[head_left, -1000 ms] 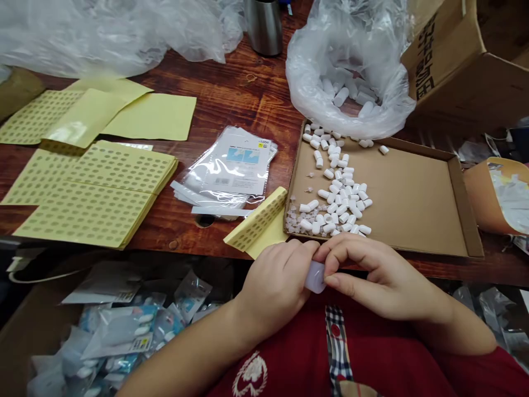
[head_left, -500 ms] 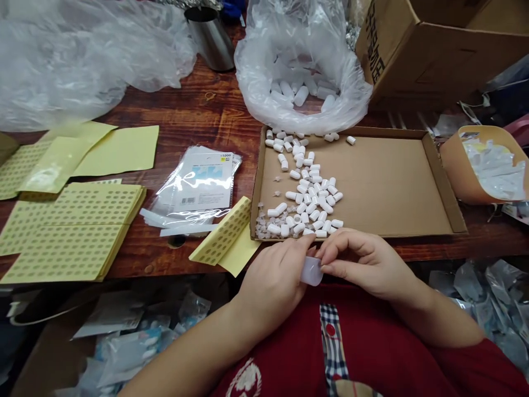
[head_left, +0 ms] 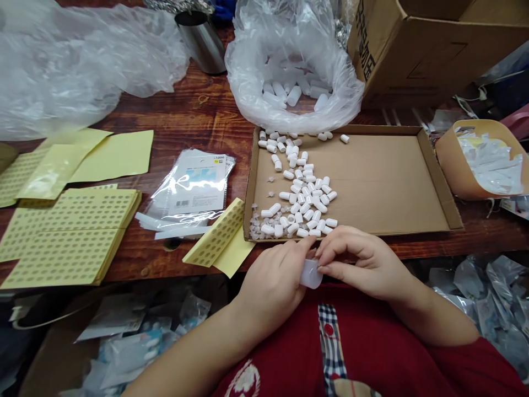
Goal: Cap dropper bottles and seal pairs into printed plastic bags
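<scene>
Both hands meet at the table's near edge over a red shirt. My left hand (head_left: pixel 275 284) and my right hand (head_left: pixel 363 264) both pinch one small white plastic cap (head_left: pixel 311 274) between their fingertips. Just beyond them lies a shallow cardboard tray (head_left: pixel 384 182) with several white caps (head_left: pixel 303 193) heaped in its left half and tiny clear bits at its near left corner. A yellow sticker sheet (head_left: pixel 221 234) leans against the tray's left wall.
A clear plastic bag of white caps (head_left: pixel 293 77) sits behind the tray, with a metal cup (head_left: pixel 204 38) and crumpled plastic to its left. Stacks of yellow sticker sheets (head_left: pixel 70 231) and printed clear pouches (head_left: pixel 194 184) lie left. A cardboard box (head_left: pixel 421 44) stands back right; packets fill bins below.
The view has shifted so everything sits further left and lower in frame. Both hands stay closed together on the white cap, with only slight finger movement.
</scene>
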`<state>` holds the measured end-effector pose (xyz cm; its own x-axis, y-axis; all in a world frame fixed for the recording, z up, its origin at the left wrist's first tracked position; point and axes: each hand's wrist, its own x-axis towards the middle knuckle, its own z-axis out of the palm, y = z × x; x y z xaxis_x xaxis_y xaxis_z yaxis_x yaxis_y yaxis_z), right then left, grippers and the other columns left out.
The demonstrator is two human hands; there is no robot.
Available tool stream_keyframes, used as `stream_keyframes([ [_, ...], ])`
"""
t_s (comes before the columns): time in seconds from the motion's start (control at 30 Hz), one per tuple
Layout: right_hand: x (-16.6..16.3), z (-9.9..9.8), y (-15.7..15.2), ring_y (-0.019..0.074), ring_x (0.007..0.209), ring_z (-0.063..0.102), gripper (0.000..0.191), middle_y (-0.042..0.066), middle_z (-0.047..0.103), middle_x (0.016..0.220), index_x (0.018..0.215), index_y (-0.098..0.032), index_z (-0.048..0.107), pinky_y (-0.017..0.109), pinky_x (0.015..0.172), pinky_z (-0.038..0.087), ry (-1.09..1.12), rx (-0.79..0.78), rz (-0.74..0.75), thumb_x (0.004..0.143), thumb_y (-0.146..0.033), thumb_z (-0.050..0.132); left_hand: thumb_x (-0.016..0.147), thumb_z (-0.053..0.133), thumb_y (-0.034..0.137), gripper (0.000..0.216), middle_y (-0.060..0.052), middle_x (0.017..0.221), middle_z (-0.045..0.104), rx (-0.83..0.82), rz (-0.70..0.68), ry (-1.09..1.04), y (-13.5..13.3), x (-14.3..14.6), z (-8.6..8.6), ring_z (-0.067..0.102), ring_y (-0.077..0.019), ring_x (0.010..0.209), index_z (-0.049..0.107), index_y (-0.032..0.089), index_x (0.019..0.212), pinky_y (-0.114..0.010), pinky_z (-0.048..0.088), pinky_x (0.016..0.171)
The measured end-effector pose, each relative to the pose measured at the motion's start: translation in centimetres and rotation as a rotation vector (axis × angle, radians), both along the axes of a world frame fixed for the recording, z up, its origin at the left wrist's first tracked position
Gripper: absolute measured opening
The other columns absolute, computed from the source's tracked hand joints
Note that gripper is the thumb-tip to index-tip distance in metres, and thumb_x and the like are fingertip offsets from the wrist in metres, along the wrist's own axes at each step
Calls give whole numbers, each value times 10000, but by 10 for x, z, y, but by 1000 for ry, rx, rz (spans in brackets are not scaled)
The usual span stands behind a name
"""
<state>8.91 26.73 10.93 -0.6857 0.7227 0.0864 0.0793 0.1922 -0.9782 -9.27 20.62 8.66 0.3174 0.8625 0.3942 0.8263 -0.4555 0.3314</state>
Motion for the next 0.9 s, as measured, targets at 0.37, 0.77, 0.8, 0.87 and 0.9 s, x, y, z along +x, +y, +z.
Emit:
stream_keyframes([
  [0.37,3,13,-4,123,980,580,60,48,616,1008,912,-195,549,246,875,479,-119,118,85,917,-140,524,892,438,180,284,-109,889,740,-102,23,-74,2,-2,-1,714,-219,759,572,71,1118,-316,552,642],
  [0.77,-3,6,-7,125,923,583,63,24,596,938,880,-204,580,264,855,488,-60,66,34,877,-143,595,937,412,245,319,-140,916,736,-77,2,-62,-1,-2,0,703,-230,759,544,48,1151,-322,539,639],
  [0.8,-4,4,-8,122,895,587,66,14,589,915,861,-207,580,261,829,496,-21,-30,12,859,-161,628,945,406,256,327,-137,903,734,-59,-3,-61,-2,-2,0,699,-226,751,537,46,1159,-319,533,638],
  [0.87,-7,-1,-10,111,831,595,108,-6,588,873,836,-209,574,244,764,512,84,-283,-18,826,-200,681,960,393,270,339,-126,873,728,-14,-8,-50,-2,-2,0,685,-219,728,520,46,1181,-316,517,634],
  [0.9,-8,-3,-12,104,801,599,121,-14,596,858,841,-211,576,233,734,516,138,-405,-24,816,-215,695,964,390,268,343,-120,856,724,10,-3,-36,-3,-2,-1,676,-217,716,511,45,1195,-316,508,629],
])
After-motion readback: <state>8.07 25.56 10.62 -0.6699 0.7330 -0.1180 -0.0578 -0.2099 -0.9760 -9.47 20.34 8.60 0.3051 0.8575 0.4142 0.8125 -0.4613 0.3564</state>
